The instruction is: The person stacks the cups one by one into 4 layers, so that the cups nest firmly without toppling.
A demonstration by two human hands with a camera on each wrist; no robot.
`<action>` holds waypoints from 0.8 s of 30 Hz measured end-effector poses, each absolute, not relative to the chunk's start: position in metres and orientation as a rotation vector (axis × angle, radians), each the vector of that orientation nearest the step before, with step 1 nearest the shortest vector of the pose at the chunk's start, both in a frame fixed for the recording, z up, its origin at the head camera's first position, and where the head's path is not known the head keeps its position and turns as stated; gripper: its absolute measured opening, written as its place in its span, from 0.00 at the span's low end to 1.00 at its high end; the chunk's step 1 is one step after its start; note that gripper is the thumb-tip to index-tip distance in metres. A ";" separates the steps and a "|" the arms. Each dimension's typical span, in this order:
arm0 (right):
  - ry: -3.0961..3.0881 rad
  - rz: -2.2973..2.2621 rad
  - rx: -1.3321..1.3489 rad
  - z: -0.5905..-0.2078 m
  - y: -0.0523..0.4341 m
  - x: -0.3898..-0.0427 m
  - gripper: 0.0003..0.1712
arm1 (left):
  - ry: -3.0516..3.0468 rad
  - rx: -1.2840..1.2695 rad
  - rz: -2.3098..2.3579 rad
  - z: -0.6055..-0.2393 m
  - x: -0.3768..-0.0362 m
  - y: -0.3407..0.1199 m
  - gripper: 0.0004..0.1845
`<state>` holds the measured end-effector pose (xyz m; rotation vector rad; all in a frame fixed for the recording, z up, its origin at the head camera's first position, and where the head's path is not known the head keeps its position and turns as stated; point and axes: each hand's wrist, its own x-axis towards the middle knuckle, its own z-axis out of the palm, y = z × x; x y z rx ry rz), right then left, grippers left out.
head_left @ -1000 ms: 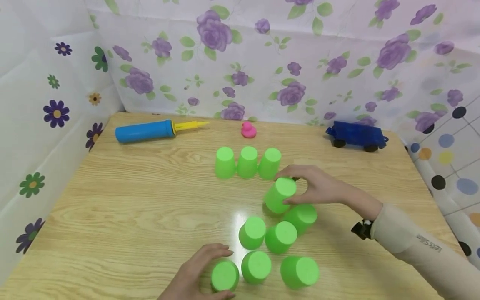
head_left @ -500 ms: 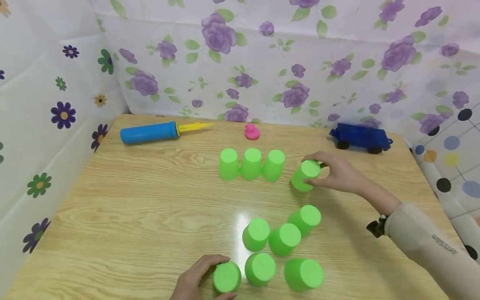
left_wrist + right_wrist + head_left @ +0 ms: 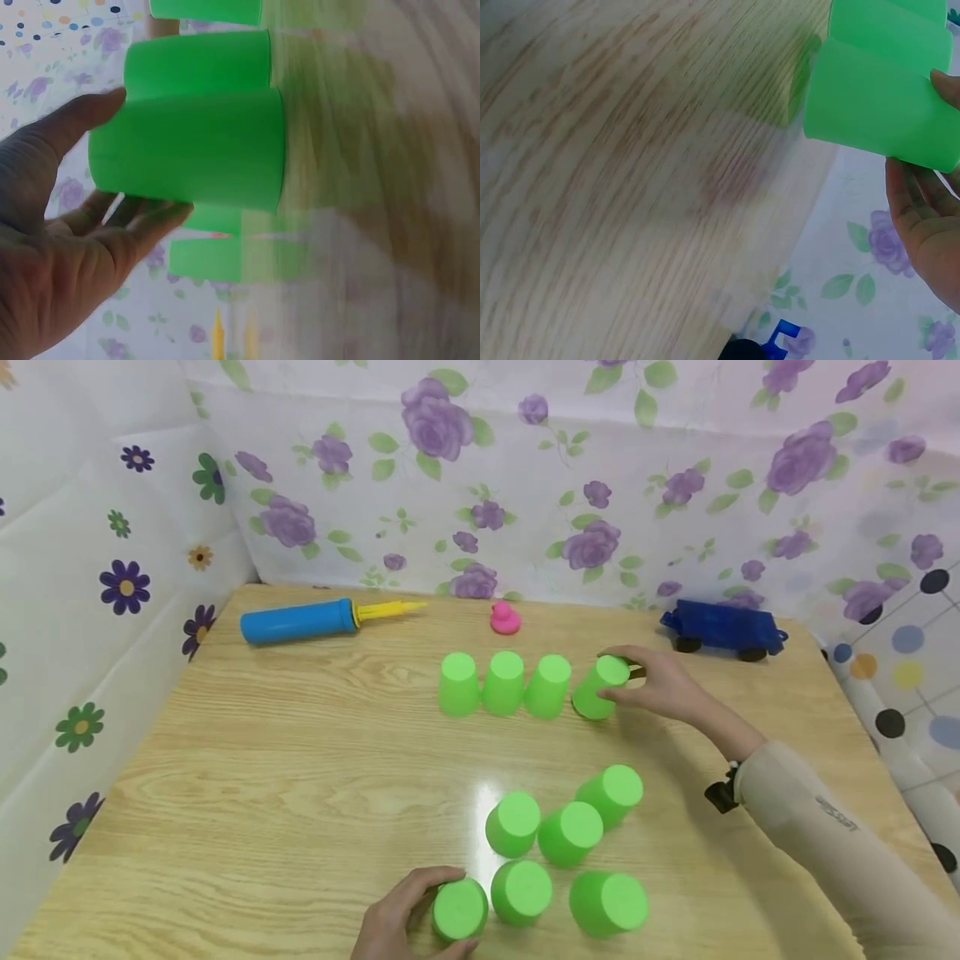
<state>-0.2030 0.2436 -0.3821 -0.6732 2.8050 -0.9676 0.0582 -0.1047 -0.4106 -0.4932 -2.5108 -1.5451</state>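
The right hand (image 3: 660,687) grips a tilted green cup (image 3: 598,688), its fingers (image 3: 617,695) curled round the upper end, right beside the last of three upturned cups (image 3: 504,683) standing in a row on the tabletop (image 3: 285,760). Whether the tilted cup touches that row, the pictures do not settle. Down at the near edge, the left hand (image 3: 397,920) wraps its fingers (image 3: 420,881) round another upturned green cup (image 3: 459,910), thumb on the near side. Next to it sits a cluster of five more cups (image 3: 566,839). Along the far edge lie a blue pump (image 3: 300,621), a pink duck (image 3: 505,618) and a blue toy truck (image 3: 722,628).
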 end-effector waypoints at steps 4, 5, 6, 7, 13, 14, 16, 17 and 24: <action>2.802 -0.972 -0.668 -0.384 0.243 -0.204 0.36 | -2.532 -0.381 -1.736 -0.406 0.058 -0.100 0.33; 2.798 -0.971 -0.666 -0.384 0.243 -0.205 0.36 | -2.538 -0.356 -1.784 -0.404 0.059 -0.100 0.32; 2.796 -0.967 -0.661 -0.385 0.243 -0.205 0.36 | -2.540 -0.333 -1.833 -0.403 0.059 -0.099 0.32; 2.794 -0.969 -0.657 -0.386 0.242 -0.205 0.37 | -2.540 -0.314 -1.884 -0.402 0.059 -0.099 0.31; 2.781 -0.993 -0.655 -0.389 0.240 -0.205 0.37 | -2.599 -0.273 -1.925 -0.397 0.057 -0.101 0.29; 2.778 -1.000 -0.657 -0.390 0.239 -0.204 0.37 | -2.614 -0.275 -1.912 -0.397 0.057 -0.102 0.29; 2.769 -1.008 -0.663 -0.391 0.239 -0.204 0.38 | -2.641 -0.285 -1.886 -0.397 0.056 -0.103 0.29; 2.765 -1.010 -0.665 -0.392 0.239 -0.204 0.38 | -2.647 -0.286 -1.884 -0.396 0.055 -0.103 0.29; 2.738 -1.039 -0.691 -0.393 0.240 -0.202 0.40 | -2.661 -0.300 -1.853 -0.396 0.053 -0.103 0.30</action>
